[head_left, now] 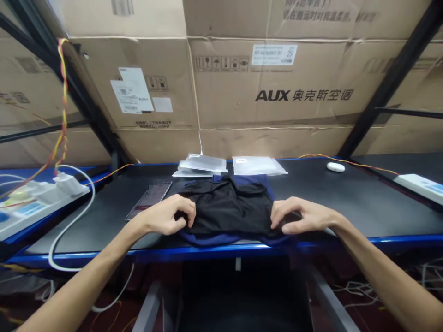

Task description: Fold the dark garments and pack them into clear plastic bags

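A piece of black cloth (232,206) lies spread near the table's front edge, with navy blue fabric (212,239) showing along its front and back. It looks like a garment, but its exact kind cannot be made out. My left hand (170,214) is at the left side of the cloth, thumb and fingers curled in a pinch on its edge. Across from it, my right hand (302,215) pinches the right edge, with the fingers bent over the fabric. The fingertips partly hide the cloth's edges.
Behind the cloth lie several clear plastic packets (204,164). A phone (149,201) rests on the left. Power strips (36,203) with cables stand at both sides, and a small white case (335,167) sits at the back right. Large cardboard boxes (221,106) back the table.
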